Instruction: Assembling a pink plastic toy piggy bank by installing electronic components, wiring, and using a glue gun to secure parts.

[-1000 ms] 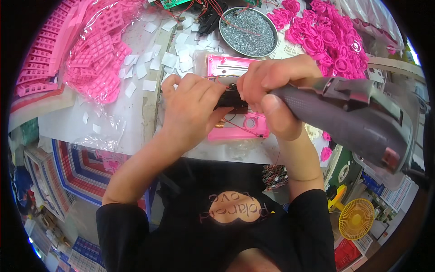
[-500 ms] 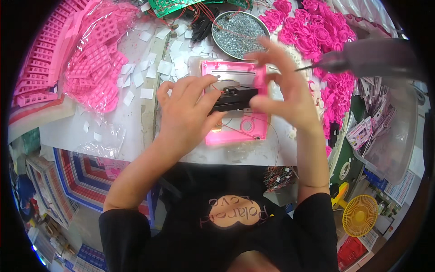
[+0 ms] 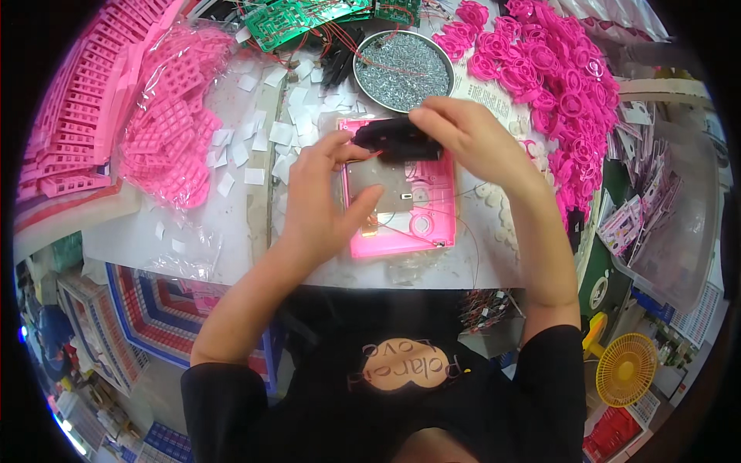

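Grip: right hand (image 3: 472,140) pinches a black part (image 3: 397,139) at its right end, thumb and fingers closed on it; left hand (image 3: 320,193) is curved with the thumb spread from the fingers, fingertips at the part's left end. Cannot tell whether the left fingertips bear on it.
Black part: sits over the far portion of a pink casing (image 3: 405,246), between the two hands; whether it touches the casing is hidden.
Pink casing, contents: open shallow shell on the table (image 3: 494,262), holding a flat gray plate (image 3: 392,179) on its left side, a molded pink ring (image 3: 421,224) near the lower right, and thin wires. Left thumb lies over the plate.
Round dish: metal-rimmed (image 3: 356,77), just beyond the casing, well covered with small silvery screw-like pieces (image 3: 401,73); a few red wires cross above them.
Clear bag: transparent plastic (image 3: 182,199) at left, around pink gridded pieces (image 3: 166,127).
Clear bin: translucent wall (image 3: 687,258) at far right; printed flat pieces (image 3: 624,230) lean at its near-left side.
Blue-edged crate: below the table at left (image 3: 117,297), banded inside in blue, red and white; contents too small to identify.
Loose, by the dish: pink ring-like pieces (image 3: 556,85) heaped to its right; white squares (image 3: 282,133) scattered to its left.
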The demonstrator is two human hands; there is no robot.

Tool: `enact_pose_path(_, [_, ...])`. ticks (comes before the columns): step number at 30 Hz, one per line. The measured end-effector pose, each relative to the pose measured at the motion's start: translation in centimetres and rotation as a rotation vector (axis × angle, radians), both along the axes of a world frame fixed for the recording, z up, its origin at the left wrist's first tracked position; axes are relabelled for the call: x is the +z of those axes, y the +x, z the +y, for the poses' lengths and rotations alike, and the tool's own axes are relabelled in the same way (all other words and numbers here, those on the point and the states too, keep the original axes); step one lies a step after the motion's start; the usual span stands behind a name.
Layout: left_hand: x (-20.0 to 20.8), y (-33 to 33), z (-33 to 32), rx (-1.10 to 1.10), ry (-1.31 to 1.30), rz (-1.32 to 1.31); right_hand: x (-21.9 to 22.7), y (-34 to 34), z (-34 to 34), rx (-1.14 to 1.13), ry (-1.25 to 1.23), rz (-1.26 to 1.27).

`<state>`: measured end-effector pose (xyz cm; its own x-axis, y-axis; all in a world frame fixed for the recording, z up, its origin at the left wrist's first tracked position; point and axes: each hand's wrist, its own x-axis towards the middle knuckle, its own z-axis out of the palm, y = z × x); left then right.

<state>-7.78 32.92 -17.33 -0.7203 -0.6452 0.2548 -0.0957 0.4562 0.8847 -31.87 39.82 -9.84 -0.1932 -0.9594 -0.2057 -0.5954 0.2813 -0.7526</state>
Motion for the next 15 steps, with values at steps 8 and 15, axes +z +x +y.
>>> enact_pose_path(8, [1.9,-0.9,0.5,-0.003,-0.488,-0.249,0.3,0.1,-0.3,0.002,-0.13,0.552])
enact_pose_path(15, [2.3,-1.0,0.7,0.001,-0.534,-0.276,-5.1,1.0,2.5,0.115,-0.775,0.584])
